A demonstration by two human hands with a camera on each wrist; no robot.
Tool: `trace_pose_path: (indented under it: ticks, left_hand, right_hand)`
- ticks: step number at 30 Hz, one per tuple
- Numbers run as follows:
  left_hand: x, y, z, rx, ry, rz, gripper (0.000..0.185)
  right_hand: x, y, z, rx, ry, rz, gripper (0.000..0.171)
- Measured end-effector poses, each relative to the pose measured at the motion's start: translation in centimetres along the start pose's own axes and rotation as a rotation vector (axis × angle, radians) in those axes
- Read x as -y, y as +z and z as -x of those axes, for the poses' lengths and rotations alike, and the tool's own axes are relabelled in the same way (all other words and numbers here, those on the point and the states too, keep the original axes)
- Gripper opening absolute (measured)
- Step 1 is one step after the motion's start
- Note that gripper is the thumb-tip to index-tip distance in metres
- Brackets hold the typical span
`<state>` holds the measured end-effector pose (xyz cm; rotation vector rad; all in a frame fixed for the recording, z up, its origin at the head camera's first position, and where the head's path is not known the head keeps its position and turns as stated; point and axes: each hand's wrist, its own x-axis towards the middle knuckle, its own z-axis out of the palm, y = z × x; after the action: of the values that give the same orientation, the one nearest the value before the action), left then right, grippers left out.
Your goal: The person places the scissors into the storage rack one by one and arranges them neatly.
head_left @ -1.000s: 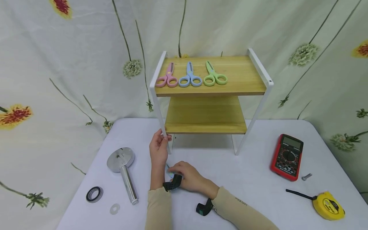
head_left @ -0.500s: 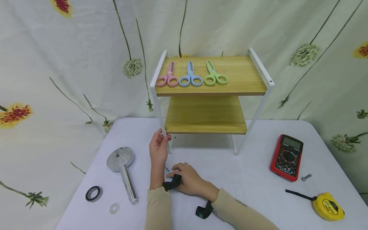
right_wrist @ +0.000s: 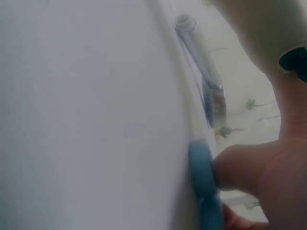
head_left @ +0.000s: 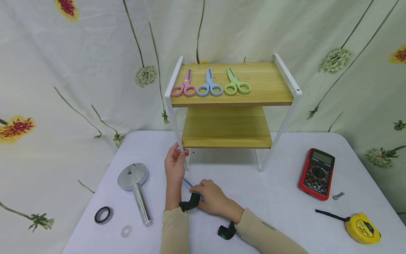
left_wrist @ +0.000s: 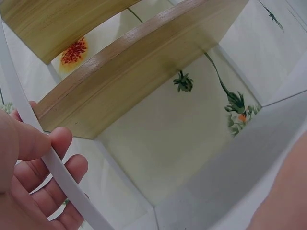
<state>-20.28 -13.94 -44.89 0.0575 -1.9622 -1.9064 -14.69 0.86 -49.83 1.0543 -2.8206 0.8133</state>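
Right fingers (head_left: 203, 187) pinching blue scissors (head_left: 187, 183) on table; left fingers (head_left: 176, 155) around shelf leg (head_left: 177, 135).

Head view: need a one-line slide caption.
Left hand grips the white shelf leg; right hand holds a blue tool on the table; three scissors on top.

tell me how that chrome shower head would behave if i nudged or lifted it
The shower head looks rigid, and its polished finish could be slippery to grip. Its round handle lies flat on the table, so a sideways nudge might swing it, though the wide disc probably stops a full roll. Lifted by the handle, it may feel top-heavy.
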Motion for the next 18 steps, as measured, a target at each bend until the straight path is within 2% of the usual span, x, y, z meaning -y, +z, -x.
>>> trace_pose_path:
  ticks: [5, 9, 14, 18]
  left_hand:
    - [-0.1, 0.1, 0.0, -0.004, -0.005, -0.009, 0.038]
    - [-0.1, 0.1, 0.0, 0.000, -0.001, -0.011, 0.038]
    - [-0.1, 0.1, 0.1, 0.000, 0.005, -0.016, 0.038]
    - [-0.1, 0.1, 0.1, -0.002, 0.005, -0.004, 0.038]
  right_hand:
    - [0.0, -0.4, -0.1, 0.023, 0.070, -0.016, 0.029]
    - [-0.1, -0.8, -0.2, 0.058, 0.114, -0.057, 0.030]
    - [-0.3, -1.1, -0.2, 0.106, 0.132, -0.090, 0.037]
    - [-0.6, -1.2, -0.1, 0.125, 0.124, -0.126, 0.033]
